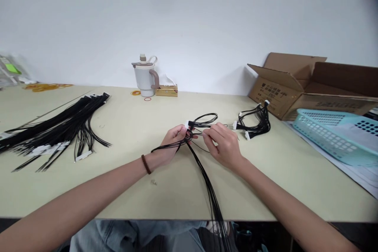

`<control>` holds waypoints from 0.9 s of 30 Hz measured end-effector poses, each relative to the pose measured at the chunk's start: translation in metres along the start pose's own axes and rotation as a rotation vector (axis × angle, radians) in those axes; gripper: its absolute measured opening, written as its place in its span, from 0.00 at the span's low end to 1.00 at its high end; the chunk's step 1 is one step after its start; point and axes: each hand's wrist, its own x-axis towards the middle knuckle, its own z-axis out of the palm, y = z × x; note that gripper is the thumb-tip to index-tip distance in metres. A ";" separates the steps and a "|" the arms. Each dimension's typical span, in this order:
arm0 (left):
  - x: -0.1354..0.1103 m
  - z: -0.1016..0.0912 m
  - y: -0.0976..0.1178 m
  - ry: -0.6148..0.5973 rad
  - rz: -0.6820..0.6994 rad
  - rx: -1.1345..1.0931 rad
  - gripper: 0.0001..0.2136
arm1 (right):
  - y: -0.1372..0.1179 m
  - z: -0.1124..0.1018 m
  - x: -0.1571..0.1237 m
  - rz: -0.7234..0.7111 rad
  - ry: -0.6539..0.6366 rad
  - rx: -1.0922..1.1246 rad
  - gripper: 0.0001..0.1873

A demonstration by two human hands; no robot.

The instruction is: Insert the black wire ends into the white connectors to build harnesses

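Observation:
Near the middle of the table my left hand [173,141] is closed around a black wire harness [203,173] close to its white connector [187,124]. Several of its wires curl into a loop beyond the fingers, and a long bundle hangs down over the table's front edge. To the right, my right hand [223,143] pinches thin black wire of the same harness, fingertips pressed together. The exact wire end between those fingers is too small to make out.
A pile of black wire harnesses [71,122] lies at left. Coiled harnesses [260,122] rest at right before a cardboard box [283,96] and a blue plastic basket [325,138]. A grey mug [144,78], a tissue box [167,90] and yellow rubber bands [44,86] stand or lie at the back.

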 end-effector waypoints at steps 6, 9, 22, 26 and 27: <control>-0.001 0.002 0.003 -0.015 -0.004 0.077 0.16 | 0.000 0.000 -0.001 0.003 0.009 -0.010 0.05; -0.001 0.002 0.005 -0.047 0.001 0.170 0.16 | 0.001 0.001 -0.002 -0.018 0.009 -0.049 0.03; -0.001 0.000 0.004 -0.064 0.016 0.251 0.16 | 0.000 0.002 -0.003 -0.007 -0.045 -0.062 0.07; -0.002 0.000 0.002 -0.049 0.005 0.152 0.15 | 0.002 0.004 -0.003 -0.045 -0.020 -0.089 0.06; -0.002 0.001 0.001 -0.051 -0.021 0.080 0.14 | 0.004 0.005 -0.003 -0.056 -0.013 -0.112 0.05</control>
